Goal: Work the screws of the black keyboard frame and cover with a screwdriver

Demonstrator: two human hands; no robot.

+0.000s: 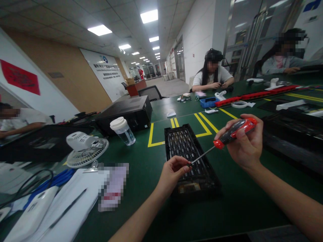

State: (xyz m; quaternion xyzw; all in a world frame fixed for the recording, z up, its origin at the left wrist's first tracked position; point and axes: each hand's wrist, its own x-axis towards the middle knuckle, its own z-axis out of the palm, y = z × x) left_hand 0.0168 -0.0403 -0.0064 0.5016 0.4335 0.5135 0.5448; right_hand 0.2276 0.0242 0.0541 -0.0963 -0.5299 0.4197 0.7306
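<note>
The left hand (pixel 174 173) has thumb and forefinger pinched on a small dark bit (pixel 189 165) at the screwdriver tip, over the black tray (pixel 211 173); too small to name. The right hand (pixel 248 146) has its fingers wrapped around the red-and-black handle of the screwdriver (pixel 233 132), whose shaft slants down leftward above the tray. Rows of dark cells fill the tray, and the left hand hides part of its left wall.

Around it, from the left: papers (pixel 83 201) with a pen (pixel 67 209), a white fan (pixel 87 153), a lidded bottle (pixel 126 132) standing before a black computer case (pixel 140 114), a blue bin (pixel 209 102) farther off, and a black panel (pixel 300 148).

Green worktop (pixel 141 181) shows between papers and tray, then beyond the tray inside yellow tape (pixel 150 136); the near edge runs along the lower right.
</note>
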